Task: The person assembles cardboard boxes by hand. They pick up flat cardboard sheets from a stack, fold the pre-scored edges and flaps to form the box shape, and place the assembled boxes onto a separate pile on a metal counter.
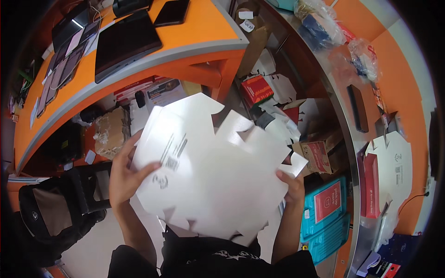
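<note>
A white cardboard box blank (218, 171), lying flat with cut flaps and notches along its edges, is held up in front of my body. Dark print marks its left part. My left hand (124, 178) is closed on its left edge, thumb on top and fingers hidden underneath. On the opposite side, my right hand (293, 187) grips the edge below a small corner flap, its thumb on the near face. A second edge shows at the upper left of the blank; whether it is another layer I cannot tell.
An orange table (204, 34) with a laptop (127, 44) and phones stands at upper left. A metal counter at right bears a phone (357, 108) and another white blank (394, 162). Below are a teal crate (324, 231) and boxes (257, 89). A black backpack (48, 213) stands left.
</note>
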Tool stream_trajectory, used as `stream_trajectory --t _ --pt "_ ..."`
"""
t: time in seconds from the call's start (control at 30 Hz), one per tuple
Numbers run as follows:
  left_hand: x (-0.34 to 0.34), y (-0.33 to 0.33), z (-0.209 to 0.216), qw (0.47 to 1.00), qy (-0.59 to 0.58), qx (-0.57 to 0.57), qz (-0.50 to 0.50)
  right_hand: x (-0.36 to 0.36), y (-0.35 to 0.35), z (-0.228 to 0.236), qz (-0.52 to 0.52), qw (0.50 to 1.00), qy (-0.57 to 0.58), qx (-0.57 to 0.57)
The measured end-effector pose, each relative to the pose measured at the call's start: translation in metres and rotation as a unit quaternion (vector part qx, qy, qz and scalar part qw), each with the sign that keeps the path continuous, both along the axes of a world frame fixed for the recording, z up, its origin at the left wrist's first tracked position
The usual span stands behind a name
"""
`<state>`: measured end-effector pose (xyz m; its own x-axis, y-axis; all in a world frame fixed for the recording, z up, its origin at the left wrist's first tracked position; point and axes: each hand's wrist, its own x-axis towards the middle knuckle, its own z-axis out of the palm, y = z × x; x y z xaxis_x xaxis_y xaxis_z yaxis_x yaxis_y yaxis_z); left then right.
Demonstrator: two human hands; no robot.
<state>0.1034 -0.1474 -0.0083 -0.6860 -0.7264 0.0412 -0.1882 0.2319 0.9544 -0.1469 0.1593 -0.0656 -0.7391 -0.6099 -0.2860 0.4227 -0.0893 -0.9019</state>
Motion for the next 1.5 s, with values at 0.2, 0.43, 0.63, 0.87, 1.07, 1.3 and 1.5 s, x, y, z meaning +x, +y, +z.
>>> stream_trajectory --t 0.2,0.43,0.63,0.87,1.07,1.3,1.5 --pt "-0.045 0.043 -0.018 0.999 -0.025 -0.007 -0.022 0.055 -0.003 -0.01 -0.137 0.97 0.161 0.118" --pt "-0.086 0.129 -0.041 0.915 0.024 0.373 -0.153 0.107 -0.007 0.045 0.235 0.787 0.526 0.219" --pt "-0.083 0.121 -0.044 0.8 0.084 0.579 -0.134 0.096 0.017 0.046 0.246 0.832 0.479 0.133" --pt "-0.079 0.16 -0.028 0.845 0.074 0.518 -0.113 0.1 -0.003 0.04 0.215 0.749 0.569 0.262" --pt "-0.079 0.165 -0.022 0.881 0.043 0.449 -0.146 0.111 -0.009 0.034 0.162 0.723 0.591 0.319" --pt "-0.076 0.18 -0.021 0.922 0.098 0.343 -0.151 0.122 -0.018 0.031 0.076 0.761 0.533 0.362" --pt "-0.073 0.179 -0.017 0.947 0.059 0.257 -0.186 0.112 -0.012 0.032 0.137 0.928 0.281 0.201"
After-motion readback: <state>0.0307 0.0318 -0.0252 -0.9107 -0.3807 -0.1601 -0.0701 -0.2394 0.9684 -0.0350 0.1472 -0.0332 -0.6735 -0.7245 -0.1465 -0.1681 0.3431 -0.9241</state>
